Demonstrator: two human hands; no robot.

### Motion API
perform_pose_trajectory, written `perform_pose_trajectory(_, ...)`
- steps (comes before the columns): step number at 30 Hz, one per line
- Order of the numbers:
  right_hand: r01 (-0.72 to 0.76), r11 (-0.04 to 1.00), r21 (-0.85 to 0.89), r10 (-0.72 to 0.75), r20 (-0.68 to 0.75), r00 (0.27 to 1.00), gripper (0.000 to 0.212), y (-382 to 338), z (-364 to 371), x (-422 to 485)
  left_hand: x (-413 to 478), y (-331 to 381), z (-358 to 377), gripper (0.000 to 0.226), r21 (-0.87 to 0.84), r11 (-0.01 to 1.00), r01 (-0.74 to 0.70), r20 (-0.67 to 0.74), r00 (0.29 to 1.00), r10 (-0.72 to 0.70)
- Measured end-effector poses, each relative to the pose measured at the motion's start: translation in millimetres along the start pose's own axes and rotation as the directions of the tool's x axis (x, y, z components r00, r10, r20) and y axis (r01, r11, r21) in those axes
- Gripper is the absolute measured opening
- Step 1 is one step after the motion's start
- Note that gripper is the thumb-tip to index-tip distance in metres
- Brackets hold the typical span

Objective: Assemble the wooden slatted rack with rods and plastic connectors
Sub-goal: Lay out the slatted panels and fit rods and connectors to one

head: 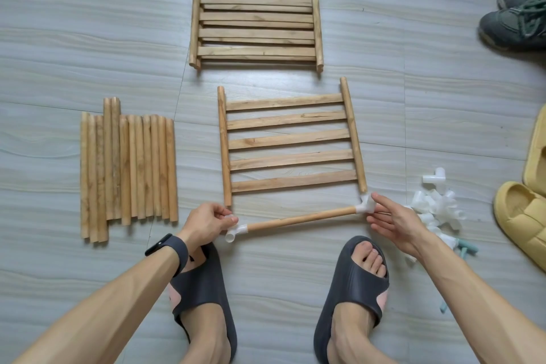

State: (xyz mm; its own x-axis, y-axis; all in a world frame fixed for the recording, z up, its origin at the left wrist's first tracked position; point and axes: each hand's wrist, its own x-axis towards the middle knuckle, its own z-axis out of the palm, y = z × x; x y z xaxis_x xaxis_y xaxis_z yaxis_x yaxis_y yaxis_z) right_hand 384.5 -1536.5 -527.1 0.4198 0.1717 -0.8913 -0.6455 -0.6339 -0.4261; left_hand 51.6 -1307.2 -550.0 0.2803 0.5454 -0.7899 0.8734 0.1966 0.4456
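Note:
A wooden slatted panel [291, 139] lies flat on the floor in front of me. Below it a wooden rod [298, 219] runs crosswise with a white plastic connector on each end. My left hand [206, 223] pinches the left connector [235, 232], which sits just below the panel's left side rod. My right hand [393, 220] holds the right connector [366, 204], which meets the lower end of the panel's right side rod.
Stacked slatted panels [255, 19] lie further away. A row of loose wooden rods [128, 170] is at the left. A heap of white connectors [437, 207] is at the right, near yellow slippers [526, 213] and dark shoes [517, 9]. My feet in dark slides [354, 284] are below.

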Motion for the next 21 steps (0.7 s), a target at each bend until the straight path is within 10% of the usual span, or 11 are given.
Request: perform_pose_trajectory(21,0.15,0.984,0.095,-0.159,0.096,0.983,0.015,6,-2,5,5,4,2,0.03,-0.299,0.953,0.05,-0.104,0.991,-0.084)
